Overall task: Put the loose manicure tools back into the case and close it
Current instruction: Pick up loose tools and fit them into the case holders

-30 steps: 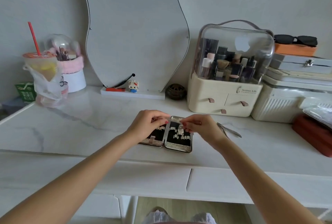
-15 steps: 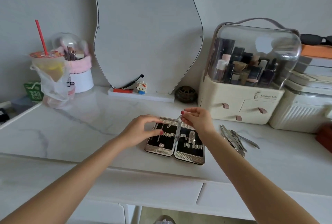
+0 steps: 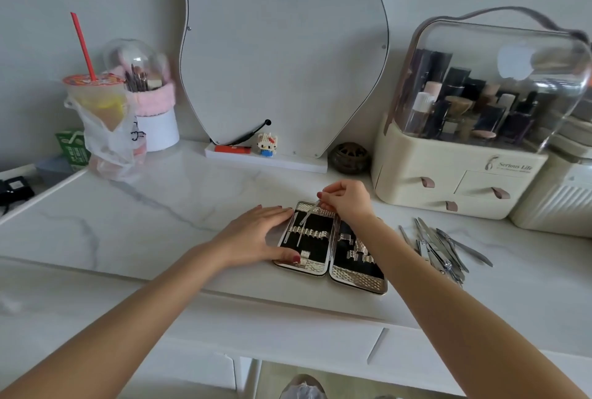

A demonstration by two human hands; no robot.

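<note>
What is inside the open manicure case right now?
The manicure case shows black lining, rows of metal clips and one or two thin tools in its left half. The right hand and forearm hide part of the right half.

Shiny textured-metal case [image 3: 358,281], glossy marble tabletop [image 3: 166,206].

Left of case [image 3: 331,248]: bare marble countertop [image 3: 153,216], open out to the bagged drink cup [image 3: 102,123] at far left.
Left half of case: left hand [image 3: 256,240] lies flat against its left edge.
Far end of case: right hand [image 3: 347,201] above it, pinching a thin tool [image 3: 307,216].
Right of case: loose tools [image 3: 443,248] in a heap, near.
Far right: cosmetics organiser [image 3: 464,174] blocks reach.
Far centre: mirror base [image 3: 266,160], small round jar [image 3: 350,158].
</note>
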